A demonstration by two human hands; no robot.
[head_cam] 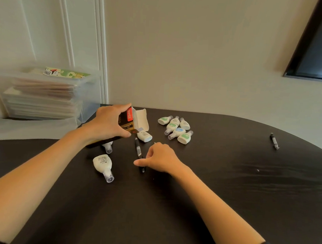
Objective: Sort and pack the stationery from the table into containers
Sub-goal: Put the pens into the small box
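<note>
My left hand (pixel 108 123) grips a black, gold and red cardboard box (pixel 127 121), tilted with its white flap open toward the right. A white correction-tape dispenser (pixel 145 136) lies right at the box's mouth. My right hand (pixel 159 157) hovers over the lower part of a black pen (pixel 138 149) on the dark table (pixel 218 181), fingers curled, thumb pointing left; whether it touches the pen I cannot tell. Another white dispenser (pixel 103 165) lies in front of the box, and one (pixel 108 147) peeks out under my left wrist. A cluster of several dispensers (pixel 176 129) sits further right.
A second black pen (pixel 274 141) lies far right on the table. A clear plastic bin (pixel 44 95) holding stacked paper packs stands at the back left, with its lid (pixel 31 129) lying in front. The wall is close behind the table.
</note>
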